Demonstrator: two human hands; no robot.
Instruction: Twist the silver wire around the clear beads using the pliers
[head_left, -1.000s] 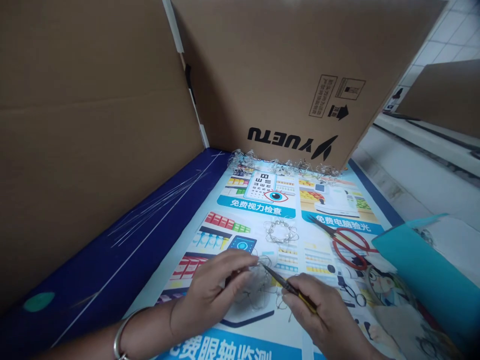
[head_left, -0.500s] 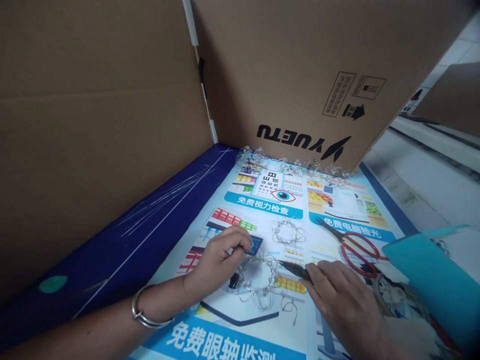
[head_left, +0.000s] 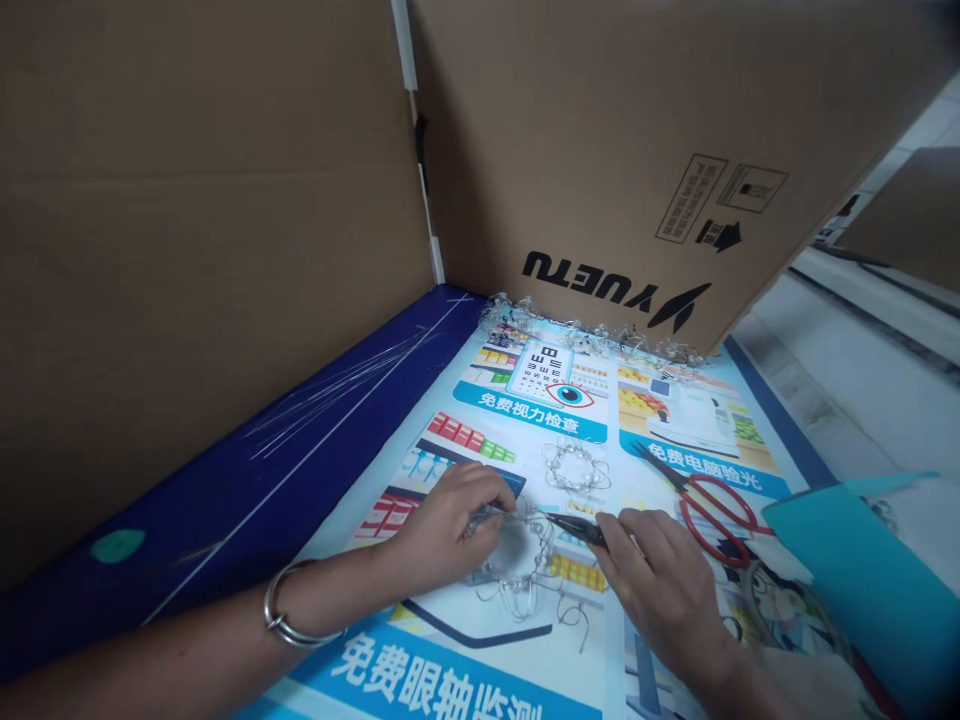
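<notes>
A ring of thin silver wire strung with clear beads (head_left: pixel 517 560) lies on a printed poster (head_left: pixel 525 410) that covers the table. My left hand (head_left: pixel 450 525), a metal bangle on its wrist, pinches the ring's left side with closed fingers. My right hand (head_left: pixel 660 585) is closed round dark pliers (head_left: pixel 574 525), whose tips reach the ring's upper right edge. A second, smaller beaded wire ring (head_left: pixel 576 465) rests on the poster just behind the first.
Red-handled scissors (head_left: pixel 701 490) lie right of the rings. A teal sheet (head_left: pixel 862 560) covers the right corner. Tall cardboard boxes (head_left: pixel 600 150) wall off the back and left. Loose straight wires (head_left: pixel 330 390) lie on the dark blue strip; more beaded wire (head_left: pixel 592 335) lines the back box.
The view has shifted a little. My right hand has brought the pliers' tips against the ring's upper right, and my left hand has tightened on the ring's left side.
</notes>
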